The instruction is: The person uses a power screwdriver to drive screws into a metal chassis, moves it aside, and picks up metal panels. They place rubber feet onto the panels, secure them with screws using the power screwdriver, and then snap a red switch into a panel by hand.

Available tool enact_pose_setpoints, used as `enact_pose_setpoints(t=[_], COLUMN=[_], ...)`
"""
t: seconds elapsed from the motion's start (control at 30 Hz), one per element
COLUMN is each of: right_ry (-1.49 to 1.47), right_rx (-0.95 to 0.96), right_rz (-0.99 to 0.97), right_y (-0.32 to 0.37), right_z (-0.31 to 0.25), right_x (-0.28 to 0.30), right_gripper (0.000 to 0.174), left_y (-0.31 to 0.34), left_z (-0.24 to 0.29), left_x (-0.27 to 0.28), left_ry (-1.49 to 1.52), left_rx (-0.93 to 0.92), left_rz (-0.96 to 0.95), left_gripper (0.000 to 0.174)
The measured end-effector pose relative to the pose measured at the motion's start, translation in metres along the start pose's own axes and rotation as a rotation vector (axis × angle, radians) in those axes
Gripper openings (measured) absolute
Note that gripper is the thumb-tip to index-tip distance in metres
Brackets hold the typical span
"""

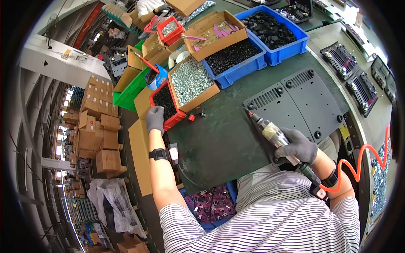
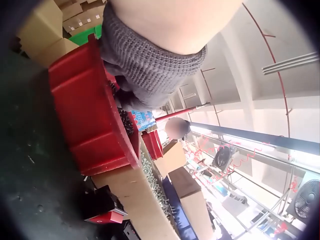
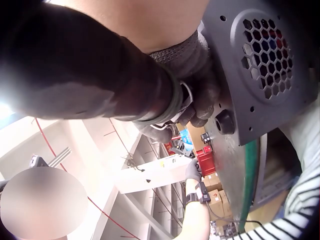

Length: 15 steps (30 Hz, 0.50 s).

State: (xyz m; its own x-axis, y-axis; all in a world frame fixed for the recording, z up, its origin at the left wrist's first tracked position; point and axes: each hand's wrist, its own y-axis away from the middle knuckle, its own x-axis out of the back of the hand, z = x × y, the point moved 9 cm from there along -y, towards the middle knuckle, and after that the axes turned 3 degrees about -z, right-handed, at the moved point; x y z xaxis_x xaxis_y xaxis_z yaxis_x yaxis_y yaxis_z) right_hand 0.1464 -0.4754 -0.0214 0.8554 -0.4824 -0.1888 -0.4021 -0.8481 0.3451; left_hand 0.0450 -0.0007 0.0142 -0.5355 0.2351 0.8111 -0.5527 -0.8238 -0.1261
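Observation:
My gloved left hand (image 1: 155,119) is at the near-left rim of a red bin (image 1: 174,121) of small black screws (image 1: 165,101). In the left wrist view the glove (image 2: 145,70) reaches over the red bin's wall, its fingertips mostly hidden. My gloved right hand (image 1: 300,146) grips a power screwdriver (image 1: 273,134) with a red coiled hose (image 1: 358,162). Its bit points up-left, over the near edge of dark grey metal panels (image 1: 291,109) with slotted vents and round black feet (image 1: 317,134). In the right wrist view, a hexagon-holed vent (image 3: 267,57) shows on a panel's side.
Behind the red bin stand a carton of silver screws (image 1: 191,81), blue bins of black screws (image 1: 232,59) and black round parts (image 1: 270,29), and an open carton (image 1: 217,33). Small red-and-black pieces (image 1: 192,117) lie on the green mat (image 1: 211,147). Purple parts (image 1: 213,204) fill a bin below.

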Motion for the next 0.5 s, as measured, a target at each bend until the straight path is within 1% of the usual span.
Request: enact_pose_setpoints(t=[0.07, 0.1, 0.13, 0.2, 0.23, 0.27, 0.33, 0.37, 0.4, 0.43, 0.47, 0.5], right_ry=[0.032, 0.012, 0.013, 0.145, 0.267, 0.259, 0.065, -0.092, 0.038, 0.022, 0.006, -0.018], right_rx=[0.057, 0.030, 0.042, 0.104, 0.138, 0.132, 0.072, 0.075, 0.067, 0.057, 0.050, 0.057], right_rz=[-0.020, -0.027, -0.016, -0.043, -0.030, -0.030, -0.135, -0.144, -0.190, -0.190, -0.189, -0.199], right_y=[-0.004, -0.003, 0.000, 0.003, 0.011, 0.021, 0.044, 0.057, 0.066, 0.077, 0.086, 0.094], right_z=[0.005, 0.004, 0.003, -0.003, -0.018, -0.026, -0.034, -0.041, -0.039, -0.042, -0.043, -0.040], right_x=[0.003, 0.003, 0.007, 0.009, 0.008, 0.009, 0.000, -0.003, -0.001, -0.003, -0.004, -0.003], right_gripper=[0.045, 0.046, 0.046, 0.047, 0.046, 0.046, 0.047, 0.050, 0.057, 0.060, 0.063, 0.067], left_y=[-0.008, -0.009, -0.006, -0.003, 0.017, 0.036, 0.082, 0.112, 0.145, 0.174, 0.200, 0.221], left_z=[-0.012, -0.011, -0.006, -0.012, 0.021, 0.054, 0.108, 0.131, 0.154, 0.170, 0.191, 0.200], left_x=[0.003, 0.010, 0.014, 0.007, 0.003, -0.004, -0.031, -0.050, -0.068, -0.081, -0.094, -0.106], left_ry=[0.064, 0.114, 0.121, 0.575, 0.672, 0.760, 0.975, 1.092, 1.180, 1.185, 1.162, 1.160], left_rx=[0.047, -0.052, -0.067, 0.151, 0.122, 0.068, -0.027, -0.024, 0.040, 0.061, 0.009, 0.048], left_rz=[0.016, 0.129, 0.130, -0.024, -0.027, -0.163, -0.451, -0.612, -0.758, -0.829, -1.013, -1.053], left_gripper=[0.027, 0.029, 0.029, 0.031, 0.032, 0.033, 0.035, 0.034, 0.036, 0.037, 0.037, 0.036])
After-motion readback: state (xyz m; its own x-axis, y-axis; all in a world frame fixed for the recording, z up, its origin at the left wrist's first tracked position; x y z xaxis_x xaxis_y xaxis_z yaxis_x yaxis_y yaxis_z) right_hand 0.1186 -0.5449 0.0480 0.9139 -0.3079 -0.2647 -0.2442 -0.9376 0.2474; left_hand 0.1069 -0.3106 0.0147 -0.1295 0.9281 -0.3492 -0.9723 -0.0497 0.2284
